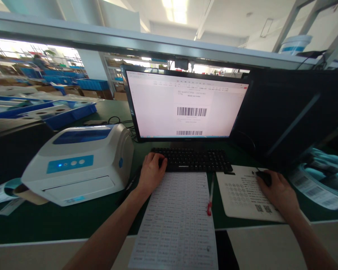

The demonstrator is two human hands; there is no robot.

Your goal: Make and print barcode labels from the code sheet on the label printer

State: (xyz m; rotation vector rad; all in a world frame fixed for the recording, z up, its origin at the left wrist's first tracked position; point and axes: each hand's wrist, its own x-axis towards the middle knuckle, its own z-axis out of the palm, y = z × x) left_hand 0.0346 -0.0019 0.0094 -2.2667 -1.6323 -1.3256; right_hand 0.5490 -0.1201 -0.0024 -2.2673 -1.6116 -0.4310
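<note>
My left hand (pixel 153 168) lies on the left end of a black keyboard (pixel 195 164), thumb apart from the bent fingers and nothing held. On a pale printed mouse pad (pixel 239 204), my right hand (pixel 280 189) is wrapped over a black computer mouse (pixel 265 177). Between my arms a printed sheet of table rows (pixel 183 221) reaches from the keyboard past the table's front edge. A pen with a red end (pixel 209 208) lies along the sheet's right edge. Behind the keyboard, the monitor (pixel 160 105) displays barcodes and the words "MADE IN CHINA".
A white label printer (pixel 101 150) with a lit blue light stands at left. Blue trays (pixel 81 110) holding rolls sit behind it. Coiled printed labels (pixel 318 187) lie at right beside a dark panel (pixel 293 112). A shelf beam (pixel 146 43) spans above; a person (pixel 38 63) is far off.
</note>
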